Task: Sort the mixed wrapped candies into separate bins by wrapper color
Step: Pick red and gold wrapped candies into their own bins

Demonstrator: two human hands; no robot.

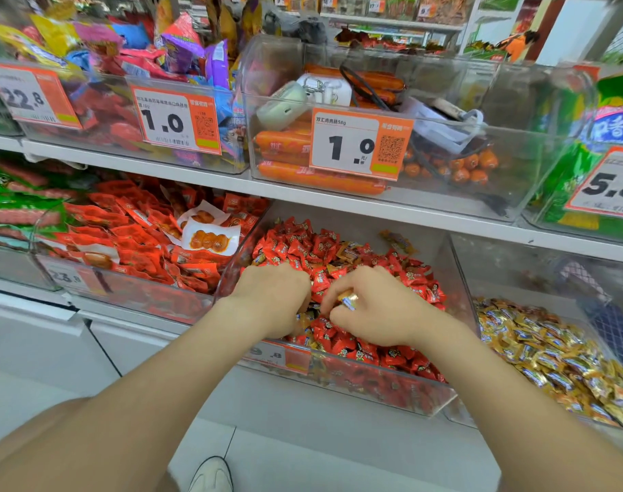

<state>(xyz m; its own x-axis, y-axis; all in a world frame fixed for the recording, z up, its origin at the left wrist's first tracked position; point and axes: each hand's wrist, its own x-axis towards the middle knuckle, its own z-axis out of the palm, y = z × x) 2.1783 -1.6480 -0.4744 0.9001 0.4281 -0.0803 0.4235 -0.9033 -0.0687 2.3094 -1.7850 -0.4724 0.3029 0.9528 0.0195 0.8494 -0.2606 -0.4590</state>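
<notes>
My right hand [370, 308] pinches a gold-wrapped candy [349, 299] between curled fingers. Just left of it, my left hand [272, 300] buries its fingers in the red candies [356, 257]; I cannot tell what they grip. The clear bin [459, 278] surrounds both hands. Further right lies the gold candy pile [551, 353].

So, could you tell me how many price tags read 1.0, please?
2: one tag on the snack bin, upper left; one on the sausage bin beside it. More may be hidden.

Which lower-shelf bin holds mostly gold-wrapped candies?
The far-right bin, full of gold wrappers; the middle bin beside it is mostly red candies, and the next bin left holds red packets.
</notes>
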